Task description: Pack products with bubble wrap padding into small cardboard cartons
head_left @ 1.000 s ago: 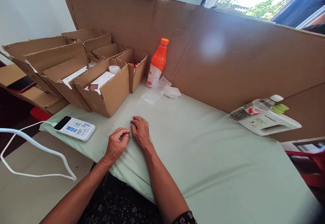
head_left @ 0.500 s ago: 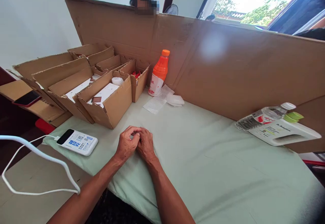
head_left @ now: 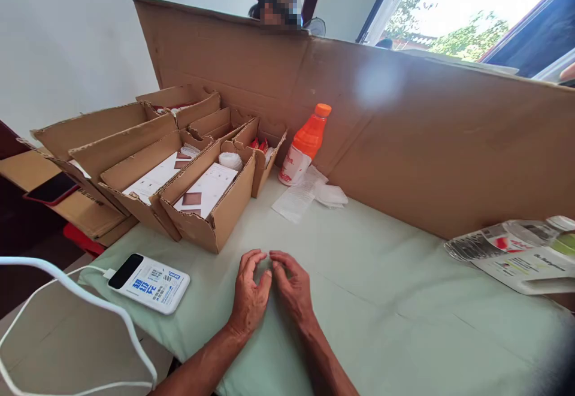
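My left hand (head_left: 250,293) and my right hand (head_left: 291,285) rest on the pale green tablecloth (head_left: 381,336), side by side with a narrow gap between them. Their fingers curve loosely toward each other, thumbs apart from the fingers, and neither hand holds anything. To the left of my left hand lies a white power bank (head_left: 150,283) with blue print and a cable plugged in. Beyond my hands are a clear plastic sleeve (head_left: 294,201) and a small stack of white pads (head_left: 331,195).
Open cardboard boxes (head_left: 233,210) holding white cards and small packs stand at the back left. An orange-capped bottle (head_left: 305,144) leans by the cardboard partition (head_left: 404,138). At right lie a clear water bottle (head_left: 498,240) and a white jug (head_left: 521,270). Behind the partition is a person (head_left: 278,0).
My hands were clasped together and have come apart, their fingers now separated. The camera view has shifted, so the boxes and bottles appear lower and farther right.
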A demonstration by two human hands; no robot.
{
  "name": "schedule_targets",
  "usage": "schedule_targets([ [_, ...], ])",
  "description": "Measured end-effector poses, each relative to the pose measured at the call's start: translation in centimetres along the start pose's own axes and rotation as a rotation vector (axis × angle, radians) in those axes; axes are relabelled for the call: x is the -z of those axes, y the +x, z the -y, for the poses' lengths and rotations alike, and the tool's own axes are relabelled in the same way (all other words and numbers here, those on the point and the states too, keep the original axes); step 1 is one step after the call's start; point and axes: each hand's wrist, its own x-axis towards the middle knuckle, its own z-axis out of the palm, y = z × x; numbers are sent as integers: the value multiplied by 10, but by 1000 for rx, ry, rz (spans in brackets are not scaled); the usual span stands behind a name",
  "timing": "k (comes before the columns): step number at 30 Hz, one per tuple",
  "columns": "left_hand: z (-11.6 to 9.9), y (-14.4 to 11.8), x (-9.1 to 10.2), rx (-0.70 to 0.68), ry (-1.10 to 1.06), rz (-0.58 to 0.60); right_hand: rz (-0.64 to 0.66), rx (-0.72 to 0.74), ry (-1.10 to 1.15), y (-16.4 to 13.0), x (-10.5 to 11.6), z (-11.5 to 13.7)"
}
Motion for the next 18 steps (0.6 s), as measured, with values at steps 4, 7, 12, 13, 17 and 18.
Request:
schedule_targets([
  [4,-3,0,1,164,-162,-44,-94,157,-103,69,34,54],
  [7,-4,-2,1,227,-203,-19,7,365,-260,140,38,104],
  [12,-5,-5,-2,306,-189,48,373,450,-687,235,-3,157],
  [13,-4,-5,-2,316,-181,52,445,453,-758,246,-13,161],
  [17,-2,-7,-6,258,-130,59,603,437,-952,269,-45,166],
  [18,0,-8,-7,229,-108,64,613,434,-968,272,-51,166],
])
